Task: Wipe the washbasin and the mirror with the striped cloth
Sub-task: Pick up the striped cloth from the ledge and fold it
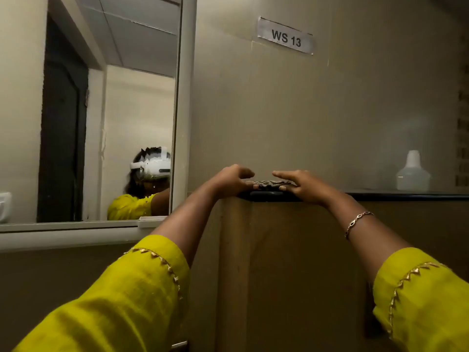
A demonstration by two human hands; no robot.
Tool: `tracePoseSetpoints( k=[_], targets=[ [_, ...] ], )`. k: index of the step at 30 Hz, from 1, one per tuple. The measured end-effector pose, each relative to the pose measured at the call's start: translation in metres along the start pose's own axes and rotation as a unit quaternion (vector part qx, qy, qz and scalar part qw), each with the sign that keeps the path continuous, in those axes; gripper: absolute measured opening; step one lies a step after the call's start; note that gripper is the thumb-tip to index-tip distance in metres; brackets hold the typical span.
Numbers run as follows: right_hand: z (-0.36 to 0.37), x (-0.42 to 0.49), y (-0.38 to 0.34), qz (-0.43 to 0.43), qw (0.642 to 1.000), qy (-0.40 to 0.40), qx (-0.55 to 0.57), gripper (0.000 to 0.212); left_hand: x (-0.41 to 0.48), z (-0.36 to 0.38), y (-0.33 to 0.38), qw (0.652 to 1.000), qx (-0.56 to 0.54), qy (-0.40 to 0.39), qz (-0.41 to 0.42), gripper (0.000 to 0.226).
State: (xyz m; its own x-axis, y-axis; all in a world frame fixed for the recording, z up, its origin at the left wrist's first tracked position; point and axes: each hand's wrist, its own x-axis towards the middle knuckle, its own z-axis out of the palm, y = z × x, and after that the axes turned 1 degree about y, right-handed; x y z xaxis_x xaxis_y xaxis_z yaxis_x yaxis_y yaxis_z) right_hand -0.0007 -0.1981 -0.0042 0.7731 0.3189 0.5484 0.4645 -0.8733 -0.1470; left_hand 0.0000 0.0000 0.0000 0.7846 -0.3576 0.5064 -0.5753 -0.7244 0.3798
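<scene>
The striped cloth lies folded on a dark ledge high on the wall, at about head height. My left hand rests on its left end with curled fingers touching it. My right hand lies on its right end, fingers stretched over the cloth. Both arms reach up in yellow sleeves. The mirror in a white frame hangs on the wall to the left. The washbasin is not in view.
A translucent plastic bottle stands on the ledge far right. A paper label reading WS 13 is stuck to the wall above. A wooden panel runs below the ledge. A white shelf sits under the mirror.
</scene>
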Motion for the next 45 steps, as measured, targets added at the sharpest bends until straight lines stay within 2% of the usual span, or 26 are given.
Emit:
tracePoseSetpoints(
  k=[6,9,12,15,18,22,26,30,34,38,45],
  targets=[
    [0.0,0.018,0.006,0.002,0.998,-0.062,-0.015,0.046,0.006,-0.001,0.0,0.999,-0.002,-0.034,0.01,0.045],
    [-0.001,0.025,0.006,0.003,0.995,-0.095,-0.006,0.043,0.006,-0.003,-0.002,0.997,-0.044,-0.063,0.01,0.047],
    [0.001,0.03,0.007,0.008,0.996,-0.093,0.009,0.035,0.009,-0.006,-0.001,0.996,-0.011,-0.086,0.02,0.036],
    [0.009,0.03,0.006,0.011,1.0,-0.025,0.003,0.027,0.011,-0.002,0.002,0.998,0.049,-0.025,0.034,0.027],
    [0.016,0.03,0.005,0.008,0.996,0.078,-0.036,0.024,0.013,0.008,0.0,0.998,0.035,0.051,0.028,0.027],
    [0.013,0.034,-0.005,-0.01,0.988,0.149,-0.042,0.019,0.015,0.009,-0.007,0.99,-0.027,0.137,0.03,0.025],
    [-0.009,0.04,-0.033,-0.037,0.978,0.205,-0.024,0.018,0.01,-0.012,-0.004,0.964,-0.13,0.225,0.049,0.023],
    [-0.034,0.04,-0.073,-0.074,0.97,0.23,0.027,0.02,-0.01,-0.041,0.007,0.937,-0.214,0.267,0.069,0.023],
    [-0.044,0.025,-0.115,-0.104,0.97,0.202,0.081,0.022,-0.046,-0.067,0.012,0.914,-0.258,0.309,0.051,0.024],
    [-0.028,0.002,-0.15,-0.138,0.967,0.096,0.19,0.018,-0.097,-0.08,0.001,0.915,-0.261,0.306,-0.001,0.019],
    [0.059,-0.043,-0.184,-0.126,0.909,-0.082,0.389,0.017,-0.199,-0.063,-0.03,0.907,-0.302,0.238,-0.171,0.025]
  ],
)
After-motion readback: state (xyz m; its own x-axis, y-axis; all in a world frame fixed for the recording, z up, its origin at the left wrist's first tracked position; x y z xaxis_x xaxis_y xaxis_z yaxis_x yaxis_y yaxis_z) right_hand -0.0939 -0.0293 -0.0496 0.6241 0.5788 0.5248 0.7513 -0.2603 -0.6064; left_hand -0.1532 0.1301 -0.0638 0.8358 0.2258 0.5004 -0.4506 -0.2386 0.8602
